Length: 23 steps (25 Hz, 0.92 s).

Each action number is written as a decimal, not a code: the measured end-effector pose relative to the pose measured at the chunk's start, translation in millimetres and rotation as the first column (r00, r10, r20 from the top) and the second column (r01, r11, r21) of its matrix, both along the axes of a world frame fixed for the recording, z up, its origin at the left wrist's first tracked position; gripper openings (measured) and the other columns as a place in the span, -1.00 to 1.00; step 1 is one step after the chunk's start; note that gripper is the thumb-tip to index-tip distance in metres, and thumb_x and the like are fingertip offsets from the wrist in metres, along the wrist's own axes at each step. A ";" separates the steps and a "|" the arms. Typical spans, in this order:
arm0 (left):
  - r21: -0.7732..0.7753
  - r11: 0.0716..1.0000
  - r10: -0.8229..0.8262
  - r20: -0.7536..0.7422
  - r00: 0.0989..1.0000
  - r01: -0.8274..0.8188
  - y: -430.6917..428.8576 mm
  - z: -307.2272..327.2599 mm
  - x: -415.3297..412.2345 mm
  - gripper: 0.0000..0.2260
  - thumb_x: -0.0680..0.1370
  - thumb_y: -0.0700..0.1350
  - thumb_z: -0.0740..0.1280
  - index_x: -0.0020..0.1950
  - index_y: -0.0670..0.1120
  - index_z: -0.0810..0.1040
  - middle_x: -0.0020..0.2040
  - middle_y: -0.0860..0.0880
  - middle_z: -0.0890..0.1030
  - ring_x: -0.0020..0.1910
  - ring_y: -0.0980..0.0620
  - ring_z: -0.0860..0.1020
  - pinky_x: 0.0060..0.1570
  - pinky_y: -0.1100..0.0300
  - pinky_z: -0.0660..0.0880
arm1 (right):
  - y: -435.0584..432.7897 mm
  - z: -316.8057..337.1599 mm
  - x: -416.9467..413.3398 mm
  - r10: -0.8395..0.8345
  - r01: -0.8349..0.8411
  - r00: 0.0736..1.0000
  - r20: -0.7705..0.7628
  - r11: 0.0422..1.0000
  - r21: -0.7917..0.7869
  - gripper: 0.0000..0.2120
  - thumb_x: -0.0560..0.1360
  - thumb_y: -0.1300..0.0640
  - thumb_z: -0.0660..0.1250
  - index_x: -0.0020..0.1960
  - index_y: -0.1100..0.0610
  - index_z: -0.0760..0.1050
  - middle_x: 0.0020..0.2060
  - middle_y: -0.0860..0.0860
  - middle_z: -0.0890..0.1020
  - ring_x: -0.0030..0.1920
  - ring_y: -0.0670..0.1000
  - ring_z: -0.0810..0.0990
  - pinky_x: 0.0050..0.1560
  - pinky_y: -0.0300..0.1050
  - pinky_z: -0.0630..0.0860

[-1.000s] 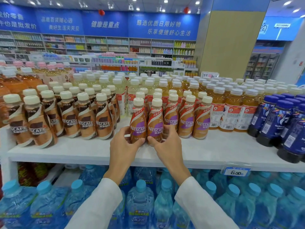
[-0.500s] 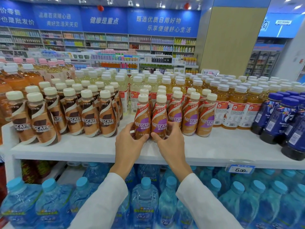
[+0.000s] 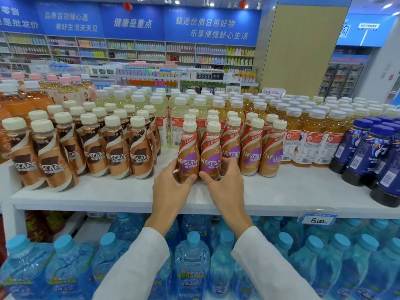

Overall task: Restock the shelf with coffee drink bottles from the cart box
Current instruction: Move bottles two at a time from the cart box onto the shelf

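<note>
Where my white sleeves [image 3: 138, 267] reach out over the bottom tier, clear plastic water bottles with light blue caps [image 3: 191, 263] stand packed beneath my forearms. Just beyond them runs the front edge of the white shelf board [image 3: 108, 194], with a small blue-framed price tag [image 3: 318, 219] on its right part, reading 6.00.

My left hand [image 3: 170, 191] has its fingers curled round the left side of a caramel-brown plastic coffee bottle with a purple label patch and a cream cap [image 3: 188, 156], the thumb laid across its lower front. My right hand [image 3: 225, 189] mirrors it, with the thumb on the lower front and the fingers wrapped round the right side of a second coffee bottle [image 3: 211, 156] of the same kind. Both bottles stand upright on the board, touching side by side, at the near left end of a block of matching purple-label bottles [image 3: 251, 152] that runs right and back.

To the left, across a bare gap of shelf, stand brown-and-white swirl coffee bottles [image 3: 116, 154] with cream caps. To the right are amber drink bottles with white labels [image 3: 311, 139], then dark blue bottles with blue caps [image 3: 368, 152] at the far right. Behind my pair stand pale yellow drink bottles [image 3: 179, 109]. Far off, wall shelves of goods [image 3: 151, 50] run under a blue banner with white Chinese lettering [image 3: 134, 22].
</note>
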<state>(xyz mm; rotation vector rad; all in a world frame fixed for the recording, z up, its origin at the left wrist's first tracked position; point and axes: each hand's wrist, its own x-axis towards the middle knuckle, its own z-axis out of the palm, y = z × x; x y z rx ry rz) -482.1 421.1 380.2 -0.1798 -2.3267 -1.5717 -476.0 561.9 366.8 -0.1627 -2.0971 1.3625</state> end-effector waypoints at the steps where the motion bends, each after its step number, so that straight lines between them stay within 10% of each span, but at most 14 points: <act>1: -0.009 1.000 0.003 0.000 1.000 -0.003 -0.1 -0.3 -0.1 -0.37 0.51 0.05 0.52 0.53 0.00 0.41 0.38 -0.03 0.58 0.29 -0.03 0.58 0.28 -0.05 0.56 | -0.1 0.2 0.4 0.000 0.000 1.000 0.001 1.000 0.002 -0.44 0.42 -0.09 0.58 0.25 -0.16 0.30 0.18 -0.18 0.53 0.14 -0.14 0.56 0.14 -0.23 0.54; 13: -0.078 0.997 0.019 0.011 1.000 -0.018 0.4 -1.0 -1.8 -0.36 0.52 0.07 0.50 0.54 0.00 0.37 0.41 -0.03 0.55 0.32 -0.04 0.55 0.30 -0.08 0.55 | -0.3 1.4 2.3 0.014 -0.014 1.000 0.025 1.000 0.018 -0.44 0.42 -0.11 0.57 0.23 -0.18 0.27 0.15 -0.23 0.48 0.13 -0.18 0.55 0.08 -0.36 0.48; 23: -0.130 0.990 0.051 -0.043 0.998 -0.056 1.9 -5.4 -3.3 -0.52 0.48 0.13 0.51 0.35 0.06 0.51 0.18 0.03 0.65 0.10 0.03 0.61 0.13 -0.03 0.61 | 3.7 3.8 8.0 0.016 -0.020 0.998 0.053 0.997 0.074 -0.47 0.46 -0.05 0.52 0.37 0.03 0.46 0.22 -0.08 0.57 0.19 -0.06 0.56 0.25 -0.02 0.59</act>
